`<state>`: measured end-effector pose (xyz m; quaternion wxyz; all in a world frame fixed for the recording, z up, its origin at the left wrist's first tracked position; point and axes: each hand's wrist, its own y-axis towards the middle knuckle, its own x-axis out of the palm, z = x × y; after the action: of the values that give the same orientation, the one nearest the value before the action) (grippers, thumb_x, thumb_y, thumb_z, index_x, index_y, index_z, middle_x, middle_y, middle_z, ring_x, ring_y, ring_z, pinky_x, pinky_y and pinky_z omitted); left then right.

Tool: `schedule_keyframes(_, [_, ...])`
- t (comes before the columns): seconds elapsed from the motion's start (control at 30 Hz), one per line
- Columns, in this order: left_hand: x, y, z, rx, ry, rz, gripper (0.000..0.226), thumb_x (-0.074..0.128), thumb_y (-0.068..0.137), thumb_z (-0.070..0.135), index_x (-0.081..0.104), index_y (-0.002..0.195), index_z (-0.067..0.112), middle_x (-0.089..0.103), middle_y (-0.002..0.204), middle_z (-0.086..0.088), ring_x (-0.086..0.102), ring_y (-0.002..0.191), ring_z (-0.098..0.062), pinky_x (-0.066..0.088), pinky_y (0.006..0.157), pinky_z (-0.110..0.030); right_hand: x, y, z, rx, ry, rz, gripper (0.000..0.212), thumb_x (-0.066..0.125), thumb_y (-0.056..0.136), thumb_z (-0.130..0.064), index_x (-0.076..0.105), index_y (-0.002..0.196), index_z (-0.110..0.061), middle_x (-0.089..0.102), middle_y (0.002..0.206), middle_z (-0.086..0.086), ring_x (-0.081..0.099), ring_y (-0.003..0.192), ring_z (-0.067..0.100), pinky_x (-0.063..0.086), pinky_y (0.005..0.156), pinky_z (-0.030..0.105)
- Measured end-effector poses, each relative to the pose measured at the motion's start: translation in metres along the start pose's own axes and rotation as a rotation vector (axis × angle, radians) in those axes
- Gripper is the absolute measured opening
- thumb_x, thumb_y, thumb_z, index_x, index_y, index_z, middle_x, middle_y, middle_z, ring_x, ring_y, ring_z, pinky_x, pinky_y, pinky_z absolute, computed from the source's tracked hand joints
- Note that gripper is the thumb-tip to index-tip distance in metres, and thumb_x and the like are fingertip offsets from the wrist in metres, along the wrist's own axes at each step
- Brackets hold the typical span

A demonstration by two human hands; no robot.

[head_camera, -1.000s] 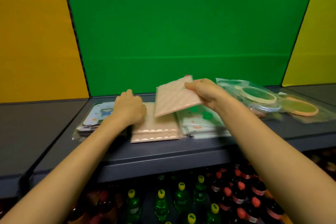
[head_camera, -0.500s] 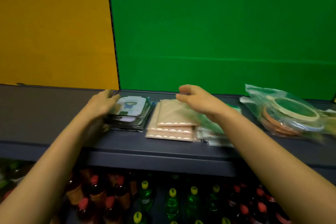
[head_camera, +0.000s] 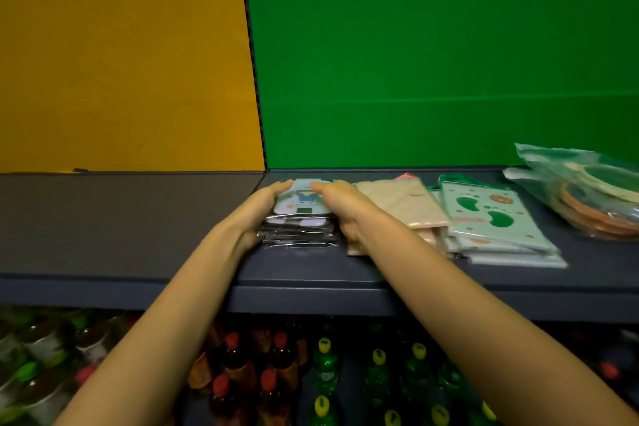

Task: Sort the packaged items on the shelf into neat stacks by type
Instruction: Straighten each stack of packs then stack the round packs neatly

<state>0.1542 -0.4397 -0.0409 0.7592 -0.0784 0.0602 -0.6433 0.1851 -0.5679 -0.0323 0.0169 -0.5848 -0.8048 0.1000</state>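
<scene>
Both flank the cartoon-print packet stack (head_camera: 301, 218), left hand (head_camera: 258, 213) and right hand (head_camera: 340, 209) pressing straight-fingered, nothing clenched; probably light, film-slick, so squeeze sides low.

An orange-yellow wall panel (head_camera: 121, 55) is meeting a green wall panel (head_camera: 432, 45) behind the dark grey shelf (head_camera: 311, 275). Below it, bottles (head_camera: 325, 368) with red and yellow caps are standing in dim light.

2 bare forearms (head_camera: 179, 304) reach forward side by side; the left hand (head_camera: 264, 207) and right hand (head_camera: 340, 206) face each other palm to palm, fingers extended, the right thumb apparently tucked low.
</scene>
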Motion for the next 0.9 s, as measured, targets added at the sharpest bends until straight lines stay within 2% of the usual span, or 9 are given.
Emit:
schedule_keyframes(0.07, [-0.001,0.005,0.000,0.001,-0.032,-0.031,0.038,0.044,0.095,0.033,0.059,0.122,0.010,0.074,0.086,-0.007,0.069,0.071,-0.022,0.055,0.072,-0.032,0.005,-0.001,0.001,-0.014,0.044,0.055,0.039,0.047,0.095,-0.020,0.050,0.129,-0.001,0.064,0.119,0.018,0.065,0.101,0.032,0.051,0.095,0.045])
schedule_keyframes(0.17, [0.000,0.010,-0.003,0.028,-0.122,-0.038,0.027,0.042,0.097,0.021,0.055,0.119,0.014,0.073,0.076,-0.006,0.069,0.062,-0.020,0.056,0.059,-0.028,0.008,-0.005,0.002,-0.024,0.157,0.114,0.041,0.045,0.095,-0.010,0.040,0.135,-0.001,0.063,0.117,0.021,0.065,0.094,0.030,0.053,0.091,0.044])
schedule_keyframes(0.3, [0.000,0.012,-0.005,0.045,-0.194,-0.013,0.020,0.040,0.093,0.001,0.052,0.086,0.016,0.063,0.084,-0.009,0.061,0.073,-0.025,0.051,0.072,-0.039,0.014,-0.006,0.005,-0.041,0.174,0.175,0.037,0.043,0.093,0.001,0.040,0.130,0.001,0.058,0.124,0.024,0.061,0.112,0.035,0.050,0.095,0.047])
schedule_keyframes(0.33, [-0.001,0.014,-0.006,0.043,-0.211,-0.021,0.020,0.040,0.091,0.000,0.052,0.086,0.015,0.063,0.085,-0.010,0.061,0.074,-0.027,0.051,0.075,-0.040,0.014,-0.007,0.005,-0.044,0.183,0.185,0.038,0.042,0.092,0.004,0.041,0.130,0.002,0.058,0.125,0.025,0.060,0.113,0.036,0.050,0.095,0.047])
schedule_keyframes(0.47, [-0.008,0.015,-0.006,0.065,-0.187,-0.015,0.028,0.040,0.087,0.000,0.057,0.108,0.010,0.064,0.092,-0.014,0.062,0.074,-0.027,0.051,0.073,-0.037,0.012,-0.011,0.005,-0.053,0.116,0.210,0.046,0.046,0.092,0.003,0.038,0.137,0.002,0.053,0.132,0.023,0.056,0.118,0.035,0.048,0.098,0.043])
schedule_keyframes(0.6, [-0.007,0.011,-0.004,0.047,-0.182,-0.019,0.052,0.042,0.093,0.003,0.034,0.143,0.016,0.062,0.098,-0.011,0.061,0.074,-0.023,0.051,0.073,-0.037,0.016,-0.011,0.006,-0.054,0.006,0.202,0.065,0.053,0.092,-0.014,0.022,0.149,-0.007,0.031,0.153,0.010,0.040,0.135,0.027,0.037,0.109,0.036])
schedule_keyframes(0.7, [-0.008,0.009,-0.004,0.032,-0.167,-0.039,0.059,0.044,0.094,0.005,0.024,0.148,0.013,0.062,0.108,-0.013,0.062,0.075,-0.023,0.052,0.074,-0.038,0.016,-0.011,0.008,-0.068,0.004,0.193,0.065,0.053,0.093,-0.019,0.022,0.149,-0.010,0.026,0.156,0.006,0.032,0.140,0.024,0.031,0.111,0.033])
schedule_keyframes(0.8, [-0.009,0.006,-0.002,0.023,-0.147,-0.050,0.059,0.045,0.094,0.010,0.023,0.149,0.010,0.061,0.126,-0.016,0.064,0.076,-0.022,0.056,0.062,-0.033,0.018,-0.012,0.010,-0.069,0.031,0.211,0.063,0.054,0.091,-0.020,0.026,0.148,-0.010,0.027,0.155,0.005,0.034,0.139,0.024,0.031,0.114,0.037])
schedule_keyframes(0.9, [-0.004,0.001,-0.004,0.031,-0.122,-0.060,0.063,0.046,0.095,0.011,0.015,0.151,0.014,0.063,0.117,-0.010,0.063,0.074,-0.019,0.055,0.058,-0.030,0.017,-0.015,0.011,-0.056,0.036,0.235,0.062,0.051,0.094,-0.021,0.023,0.148,-0.009,0.028,0.154,0.006,0.038,0.135,0.023,0.034,0.106,0.028])
